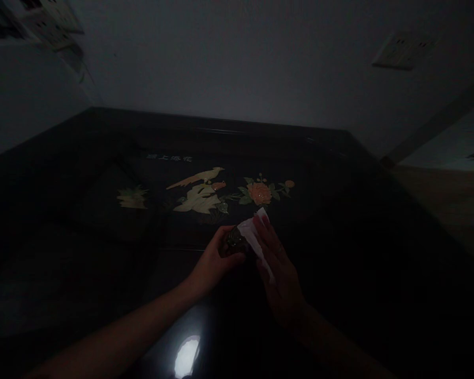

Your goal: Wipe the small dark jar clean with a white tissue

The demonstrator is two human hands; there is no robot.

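My left hand is wrapped round a small dark, shiny object, perhaps of glass; the dim light hides its exact kind. Against its right side lies a white tissue, which my right hand presses with fingers stretched and close together. Part of the tissue shows past the fingertips and along the palm. Both hands are over the near part of a glossy black table.
Inlaid in the tabletop are a bird, a pink flower and pale characters. Behind the table stands a wall with a socket plate at right. A bright reflection shows near the front.
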